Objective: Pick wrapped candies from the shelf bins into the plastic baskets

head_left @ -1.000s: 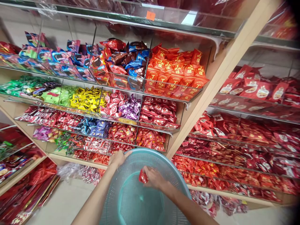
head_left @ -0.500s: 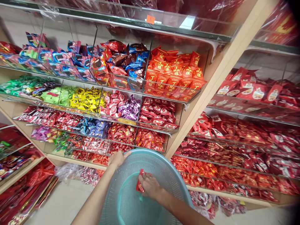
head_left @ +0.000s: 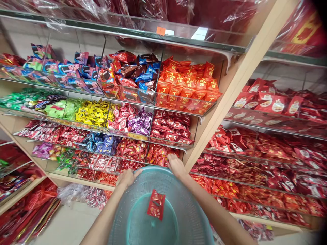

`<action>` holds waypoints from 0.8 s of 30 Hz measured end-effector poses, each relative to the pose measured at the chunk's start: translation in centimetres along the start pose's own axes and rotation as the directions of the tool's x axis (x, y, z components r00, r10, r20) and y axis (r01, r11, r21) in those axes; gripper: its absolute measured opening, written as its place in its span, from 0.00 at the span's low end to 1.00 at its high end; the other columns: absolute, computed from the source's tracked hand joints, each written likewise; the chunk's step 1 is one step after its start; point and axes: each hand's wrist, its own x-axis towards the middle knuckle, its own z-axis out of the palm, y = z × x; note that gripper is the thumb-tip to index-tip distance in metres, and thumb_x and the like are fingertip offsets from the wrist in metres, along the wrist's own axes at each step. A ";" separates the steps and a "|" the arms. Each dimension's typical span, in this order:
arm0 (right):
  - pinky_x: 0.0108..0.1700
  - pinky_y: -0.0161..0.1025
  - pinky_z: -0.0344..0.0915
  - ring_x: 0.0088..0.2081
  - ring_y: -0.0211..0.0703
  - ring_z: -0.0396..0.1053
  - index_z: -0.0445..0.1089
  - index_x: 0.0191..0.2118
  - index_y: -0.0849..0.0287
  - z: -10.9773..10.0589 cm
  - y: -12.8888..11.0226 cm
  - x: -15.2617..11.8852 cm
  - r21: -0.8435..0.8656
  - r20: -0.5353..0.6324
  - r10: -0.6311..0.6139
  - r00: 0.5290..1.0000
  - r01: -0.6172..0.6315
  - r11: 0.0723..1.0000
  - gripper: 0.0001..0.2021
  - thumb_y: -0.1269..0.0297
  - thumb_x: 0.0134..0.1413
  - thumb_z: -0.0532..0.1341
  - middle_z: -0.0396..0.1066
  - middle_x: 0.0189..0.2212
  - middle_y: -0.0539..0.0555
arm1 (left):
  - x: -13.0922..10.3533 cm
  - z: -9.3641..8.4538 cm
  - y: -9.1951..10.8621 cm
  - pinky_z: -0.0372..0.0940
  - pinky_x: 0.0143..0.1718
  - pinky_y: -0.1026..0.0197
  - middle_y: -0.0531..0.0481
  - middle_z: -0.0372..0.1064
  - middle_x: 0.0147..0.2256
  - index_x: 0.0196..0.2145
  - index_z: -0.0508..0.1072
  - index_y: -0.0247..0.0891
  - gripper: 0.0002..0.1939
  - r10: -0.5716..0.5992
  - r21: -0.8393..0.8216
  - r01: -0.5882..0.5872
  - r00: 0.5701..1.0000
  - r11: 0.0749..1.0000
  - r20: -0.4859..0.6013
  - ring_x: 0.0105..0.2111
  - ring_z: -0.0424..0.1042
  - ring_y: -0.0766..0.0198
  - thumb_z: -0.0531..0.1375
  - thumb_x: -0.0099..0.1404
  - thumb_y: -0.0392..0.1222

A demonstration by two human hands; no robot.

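A blue-green plastic basket [head_left: 192,204] with perforated walls is in front of the shelves. One red candy packet [head_left: 156,205] lies inside it on the bottom. My left hand [head_left: 127,178] grips the basket's rim at the upper left, thumb along the edge. Just beyond the rim on the right, my right hand [head_left: 176,165] reaches to the lower compartment of red packets [head_left: 159,154]; its fingertips are small against the packets, and whether they hold one cannot be made out.
Clear-fronted shelves [head_left: 178,144] hold yellow candies [head_left: 93,113], orange-red packets [head_left: 189,85] and many other wrapped sweets. A wooden upright [head_left: 219,109] divides the two shelf units. Bagged candies [head_left: 95,197] lie on the floor below.
My right hand has left the inside of the basket and moved up to the shelf. The red packet it had hold of now lies in the basket.
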 end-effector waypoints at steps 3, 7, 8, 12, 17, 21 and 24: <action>0.46 0.43 0.56 0.48 0.49 0.59 0.61 0.46 0.63 0.4 1.3 2.3 -0.107 -0.012 0.078 0.997 -0.079 0.991 0.16 0.78 0.52 0.46 0.63 0.45 0.64 | 0.0 0.1 0.0 0.61 0.38 0.50 0.33 0.71 0.37 0.33 0.72 0.36 0.38 0.000 -0.007 0.000 1.000 1.000 -0.014 0.41 0.69 0.43 0.37 0.53 0.69; 0.51 0.48 0.51 0.50 0.50 0.58 0.59 0.52 0.64 1.3 2.1 4.5 -0.120 -0.001 0.106 0.994 -0.106 0.987 0.21 0.79 0.51 0.46 0.61 0.49 0.67 | 0.0 0.0 0.1 0.61 0.38 0.51 0.33 0.72 0.36 0.33 0.72 0.35 0.37 -0.008 -0.014 0.008 1.000 1.000 -0.018 0.40 0.70 0.44 0.38 0.54 0.69; 0.52 0.48 0.50 0.50 0.49 0.59 0.58 0.53 0.62 1.5 2.2 4.8 -0.120 0.004 0.108 0.994 -0.107 0.987 0.22 0.79 0.51 0.46 0.62 0.49 0.66 | 0.0 0.0 0.1 0.61 0.38 0.51 0.33 0.72 0.36 0.32 0.72 0.35 0.38 -0.011 -0.016 0.010 1.000 1.000 -0.017 0.39 0.70 0.44 0.38 0.53 0.69; 0.53 0.47 0.49 0.50 0.47 0.60 0.56 0.55 0.57 1.8 2.6 5.6 -0.113 0.010 0.105 0.994 -0.103 0.988 0.25 0.79 0.50 0.47 0.64 0.48 0.61 | 0.0 0.0 0.0 0.61 0.38 0.50 0.32 0.72 0.35 0.30 0.72 0.36 0.39 -0.010 -0.026 0.010 1.000 1.000 -0.014 0.39 0.70 0.43 0.38 0.51 0.72; 0.52 0.46 0.50 0.50 0.47 0.61 0.56 0.55 0.56 1.8 2.7 5.9 -0.105 0.006 0.081 0.997 -0.080 0.991 0.24 0.78 0.52 0.45 0.64 0.48 0.61 | 0.4 0.5 -0.4 0.61 0.37 0.51 0.32 0.72 0.35 0.29 0.72 0.37 0.39 -0.004 -0.033 0.003 1.000 0.999 -0.030 0.39 0.70 0.44 0.38 0.49 0.73; 0.53 0.46 0.49 0.51 0.47 0.59 0.55 0.55 0.57 2.0 2.9 5.4 -0.116 0.001 0.068 0.998 -0.068 0.991 0.25 0.79 0.51 0.45 0.63 0.49 0.61 | 0.4 0.5 -0.5 0.61 0.37 0.52 0.33 0.72 0.35 0.29 0.72 0.36 0.39 0.000 -0.022 -0.001 0.999 1.000 -0.035 0.38 0.70 0.44 0.38 0.50 0.73; 0.52 0.45 0.49 0.51 0.48 0.59 0.55 0.55 0.59 1.7 2.9 4.5 -0.127 -0.002 0.056 0.998 -0.056 0.990 0.24 0.79 0.51 0.47 0.63 0.48 0.63 | 0.2 0.3 -0.3 0.61 0.38 0.51 0.32 0.72 0.36 0.30 0.72 0.36 0.39 -0.012 -0.019 0.011 0.999 1.000 -0.030 0.39 0.70 0.44 0.39 0.51 0.72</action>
